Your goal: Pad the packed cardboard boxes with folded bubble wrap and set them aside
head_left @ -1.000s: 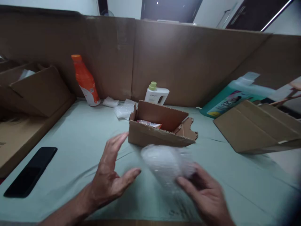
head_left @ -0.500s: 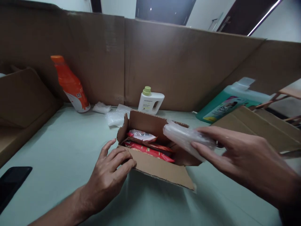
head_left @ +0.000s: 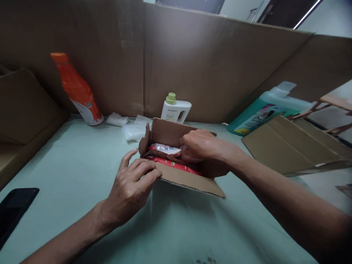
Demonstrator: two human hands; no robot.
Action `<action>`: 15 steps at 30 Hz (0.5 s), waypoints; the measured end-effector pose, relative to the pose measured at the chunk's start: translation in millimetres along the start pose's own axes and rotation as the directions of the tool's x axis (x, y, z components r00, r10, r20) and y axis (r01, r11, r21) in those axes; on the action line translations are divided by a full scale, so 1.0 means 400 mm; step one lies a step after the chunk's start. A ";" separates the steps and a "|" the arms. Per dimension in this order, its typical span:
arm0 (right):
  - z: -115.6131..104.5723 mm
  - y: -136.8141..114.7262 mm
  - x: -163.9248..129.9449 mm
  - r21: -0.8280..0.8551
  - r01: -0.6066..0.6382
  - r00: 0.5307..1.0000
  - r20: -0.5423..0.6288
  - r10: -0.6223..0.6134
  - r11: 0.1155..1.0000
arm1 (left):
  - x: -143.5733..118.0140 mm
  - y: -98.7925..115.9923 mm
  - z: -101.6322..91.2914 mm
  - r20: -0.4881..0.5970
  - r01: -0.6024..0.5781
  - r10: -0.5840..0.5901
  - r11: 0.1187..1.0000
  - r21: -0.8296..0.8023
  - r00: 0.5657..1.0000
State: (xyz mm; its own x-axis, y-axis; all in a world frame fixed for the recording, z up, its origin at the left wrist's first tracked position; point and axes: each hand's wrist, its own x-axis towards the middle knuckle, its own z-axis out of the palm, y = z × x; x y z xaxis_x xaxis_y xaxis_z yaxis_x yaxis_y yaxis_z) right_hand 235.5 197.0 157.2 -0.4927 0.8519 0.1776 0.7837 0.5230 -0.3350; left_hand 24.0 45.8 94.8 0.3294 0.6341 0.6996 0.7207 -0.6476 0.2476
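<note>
A small open cardboard box (head_left: 168, 130) stands in the middle of a pale green table (head_left: 82, 157). Inside lie red packets (head_left: 176, 165) and a clear-wrapped packet (head_left: 165, 148). My left hand (head_left: 132, 187) grips the box's front left edge, fingers bent over the flap. My right hand (head_left: 200, 148) reaches down into the box from the right with its fingers curled. The bubble-wrap bundle it carried is hidden under the hand.
Against the tall cardboard wall (head_left: 192, 66) stand an orange bottle (head_left: 78, 91), a white bottle with a green cap (head_left: 176, 110) and a tilted green jug (head_left: 264, 113). Loose plastic wrap (head_left: 134, 128) lies behind the box. A folded carton (head_left: 291, 146) sits right, a phone (head_left: 15, 209) left.
My right hand lifted the bubble-wrap bundle from the table and went down into the box with it. My left hand moved onto the box's front edge and stayed there.
</note>
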 end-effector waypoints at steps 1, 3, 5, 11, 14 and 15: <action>-0.027 -0.002 -0.024 -0.070 0.017 0.997 0.072 -0.012 0.997 | 0.001 -0.003 0.001 -0.034 0.004 -0.004 1.000 0.000 0.999; -0.093 0.002 -0.101 -0.156 0.035 0.995 0.099 -0.019 0.987 | -0.004 -0.017 0.003 -0.127 0.046 -0.046 0.999 -0.004 0.991; -0.152 0.023 -0.207 -0.183 -0.028 0.997 -0.076 0.014 0.983 | -0.017 -0.044 0.007 -0.187 0.144 -0.149 0.989 -0.042 0.971; -0.045 0.135 -0.428 0.278 -0.258 0.915 -0.239 0.326 0.925 | -0.061 -0.148 0.080 0.191 0.558 -0.528 0.737 -0.380 0.827; 0.092 0.125 -0.394 0.452 -0.254 0.936 -0.108 0.334 0.855 | -0.050 -0.153 0.138 0.394 0.657 -0.537 0.495 -0.569 0.746; 0.123 0.112 -0.376 0.490 -0.254 0.937 -0.088 0.337 0.834 | -0.045 -0.146 0.153 0.416 0.659 -0.534 0.428 -0.618 0.736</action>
State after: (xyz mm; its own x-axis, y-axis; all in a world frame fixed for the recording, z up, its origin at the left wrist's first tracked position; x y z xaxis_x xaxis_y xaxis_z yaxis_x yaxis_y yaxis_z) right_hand 325.8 91.0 69.9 -0.1646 0.9771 0.1350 0.5928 0.2074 -0.7782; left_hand 13.3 98.0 26.8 0.1110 0.9883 0.1042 0.1487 -0.1202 0.9816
